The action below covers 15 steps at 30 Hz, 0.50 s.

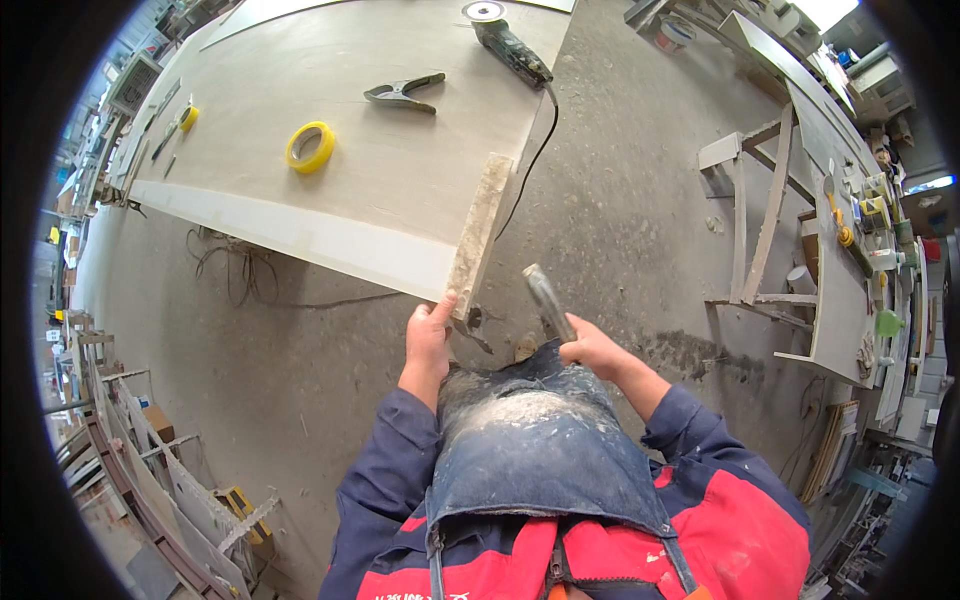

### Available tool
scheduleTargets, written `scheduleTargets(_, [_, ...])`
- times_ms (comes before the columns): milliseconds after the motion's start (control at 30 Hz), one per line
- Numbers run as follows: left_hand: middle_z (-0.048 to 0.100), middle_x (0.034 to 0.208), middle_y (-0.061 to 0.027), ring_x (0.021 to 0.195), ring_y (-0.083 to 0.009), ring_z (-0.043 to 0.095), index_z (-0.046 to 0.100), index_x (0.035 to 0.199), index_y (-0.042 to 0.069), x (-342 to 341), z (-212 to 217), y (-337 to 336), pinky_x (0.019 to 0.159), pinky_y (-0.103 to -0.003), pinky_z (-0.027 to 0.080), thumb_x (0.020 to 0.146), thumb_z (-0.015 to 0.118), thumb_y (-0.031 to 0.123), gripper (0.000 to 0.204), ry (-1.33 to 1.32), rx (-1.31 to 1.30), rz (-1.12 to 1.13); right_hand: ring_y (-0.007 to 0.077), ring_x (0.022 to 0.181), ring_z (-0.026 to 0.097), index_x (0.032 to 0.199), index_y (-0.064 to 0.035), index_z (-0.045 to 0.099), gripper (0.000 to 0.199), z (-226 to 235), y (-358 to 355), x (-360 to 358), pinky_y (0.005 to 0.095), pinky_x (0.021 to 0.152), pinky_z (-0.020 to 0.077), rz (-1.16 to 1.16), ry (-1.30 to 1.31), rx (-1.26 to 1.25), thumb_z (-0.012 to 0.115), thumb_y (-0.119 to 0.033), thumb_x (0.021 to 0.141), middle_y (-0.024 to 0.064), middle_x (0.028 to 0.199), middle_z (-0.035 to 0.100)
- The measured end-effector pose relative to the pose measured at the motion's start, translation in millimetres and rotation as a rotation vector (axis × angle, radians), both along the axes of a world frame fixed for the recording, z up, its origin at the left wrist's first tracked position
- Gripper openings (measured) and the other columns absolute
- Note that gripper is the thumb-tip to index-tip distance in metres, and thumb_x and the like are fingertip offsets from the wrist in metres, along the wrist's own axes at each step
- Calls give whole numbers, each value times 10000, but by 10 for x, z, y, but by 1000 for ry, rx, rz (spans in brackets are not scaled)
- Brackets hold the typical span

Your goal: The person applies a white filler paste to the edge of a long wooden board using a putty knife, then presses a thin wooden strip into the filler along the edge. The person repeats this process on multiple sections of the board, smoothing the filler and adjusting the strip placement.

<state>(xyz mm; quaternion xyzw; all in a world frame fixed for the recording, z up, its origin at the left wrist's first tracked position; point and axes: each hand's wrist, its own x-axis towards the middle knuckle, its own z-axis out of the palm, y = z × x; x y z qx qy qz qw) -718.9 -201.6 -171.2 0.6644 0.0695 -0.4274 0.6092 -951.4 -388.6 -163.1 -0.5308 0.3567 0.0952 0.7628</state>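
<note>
My left hand (428, 342) grips the near end of a long, narrow beige strip with a rough face (482, 225). Its thumb lies on top; the fingers underneath are mostly hidden. The strip lies along the near right corner of a large pale slab (400, 180) and juts past its front edge. Off to the right of that end, my right hand (592, 348) is closed round a grey, bar-like tool (546, 295), slightly blurred, tilted up and away to the left. A gap of floor shows between tool and strip.
On the slab lie a yellow tape roll (324, 158), a black spring clamp (390, 94) and an angle grinder (512, 55). The grinder's cord (540, 150) hangs over the right edge. A stand (740, 220) and cluttered bench (850, 290) are at right; racks (160, 470) at left.
</note>
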Motion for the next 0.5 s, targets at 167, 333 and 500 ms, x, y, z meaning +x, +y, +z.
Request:
scheduleTargets(167, [662,1018,22,924,-112,559,654,1105,125,-26,33,-60,826,-316,405,926,777,397,347,-35,12,6,168,832,602,1212,50,635,535,-349,140,45,334,737,503,170,15,-253,710,-150,722,104,883,649])
scheduleTargets(333, [656,992,40,869,-86,521,669,1096,150,11,-23,-32,792,-302,386,906,800,385,329,-22,-13,13,258,816,670,1050,75,671,460,-506,153,192,389,766,527,196,104,-417,719,-260,739,166,867,695])
scheduleTargets(500, [677,1005,0,847,-110,547,680,1122,89,-35,-3,-56,769,-293,418,892,825,334,366,-10,-83,78,341,786,715,940,95,663,434,-296,111,407,438,770,548,288,236,-507,699,-296,753,200,772,712])
